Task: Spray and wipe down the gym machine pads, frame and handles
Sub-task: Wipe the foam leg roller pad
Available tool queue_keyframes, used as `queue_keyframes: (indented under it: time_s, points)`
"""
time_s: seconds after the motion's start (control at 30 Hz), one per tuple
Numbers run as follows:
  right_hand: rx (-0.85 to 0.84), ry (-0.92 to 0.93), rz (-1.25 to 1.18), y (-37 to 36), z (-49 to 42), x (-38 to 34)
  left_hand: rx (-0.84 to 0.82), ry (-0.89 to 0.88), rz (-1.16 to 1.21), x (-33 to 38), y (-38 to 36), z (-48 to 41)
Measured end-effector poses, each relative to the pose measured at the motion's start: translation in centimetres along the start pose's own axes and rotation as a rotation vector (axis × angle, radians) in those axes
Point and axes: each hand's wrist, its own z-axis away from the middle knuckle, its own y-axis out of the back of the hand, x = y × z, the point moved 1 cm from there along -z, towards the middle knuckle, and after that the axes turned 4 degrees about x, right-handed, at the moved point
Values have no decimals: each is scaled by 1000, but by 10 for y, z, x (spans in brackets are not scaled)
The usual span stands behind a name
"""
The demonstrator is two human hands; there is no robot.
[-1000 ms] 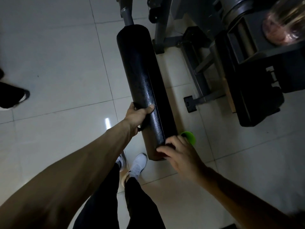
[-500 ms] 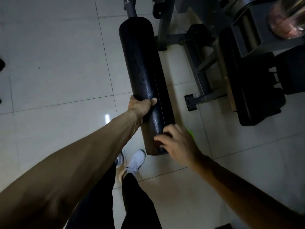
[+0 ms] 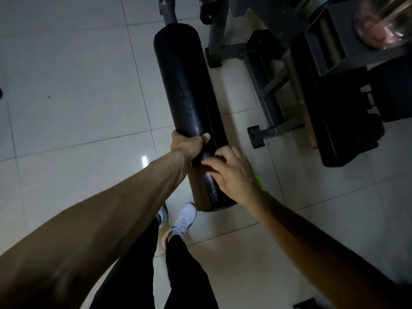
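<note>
Head view:
Roller pad point(image 3: 185, 90): long, black and round, held off the tiled floor point(image 3: 73, 85), its far end on a grey metal arm point(image 3: 168, 10).
Left hand point(image 3: 186, 144): grasping the pad from the left, thumb over the top, fingers hidden beneath.
Right hand point(image 3: 234, 175): released, fingers spread and lying on the pad's near part, just beside the left hand.
Green thing point(image 3: 258, 180): a sliver showing past the right hand; I cannot tell what it is.
Machine frame point(image 3: 267, 85): grey bars on the floor, right of the pad.
Seat pad point(image 3: 347, 121): black, farther right.
Shoes point(image 3: 184, 217): white, below the pad's near end.
</note>
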Motion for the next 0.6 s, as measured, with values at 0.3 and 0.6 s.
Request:
queue_keyframes:
  time_s: [0.3, 0.6]
  points:
    - [-52, -2, -21, 3, 37, -4, -123, 62, 35, 39, 33, -21]
    - [265, -401, -19, -22, -136, 16, -87, 0, -12, 49, 29, -46]
